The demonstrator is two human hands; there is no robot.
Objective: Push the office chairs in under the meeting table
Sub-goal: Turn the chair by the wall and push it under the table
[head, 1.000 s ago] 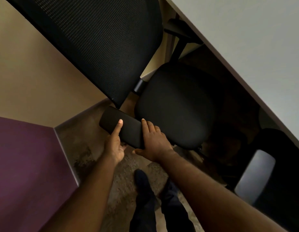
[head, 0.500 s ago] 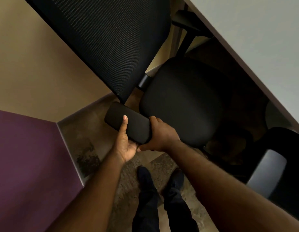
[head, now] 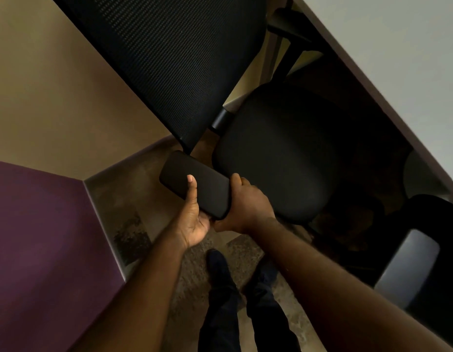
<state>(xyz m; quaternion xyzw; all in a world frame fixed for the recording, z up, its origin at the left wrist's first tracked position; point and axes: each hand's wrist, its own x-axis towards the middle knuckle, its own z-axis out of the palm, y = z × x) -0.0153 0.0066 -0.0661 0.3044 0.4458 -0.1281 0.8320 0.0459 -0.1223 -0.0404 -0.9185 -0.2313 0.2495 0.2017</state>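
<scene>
- Head view: a speckled carpet floor (head: 134, 199) meets tan and purple walls.
- A black office chair (head: 278, 153) sits half under the grey counter (head: 398, 47) edge.
- Left hand (head: 192, 222) and right hand (head: 245, 207) each hold its armrest (head: 195, 184), fingers wrapped round it.

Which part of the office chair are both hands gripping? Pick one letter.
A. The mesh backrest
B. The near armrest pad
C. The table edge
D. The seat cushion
B: the left hand and the right hand both wrap the near armrest pad, beside the seat cushion, not the mesh backrest.
</scene>
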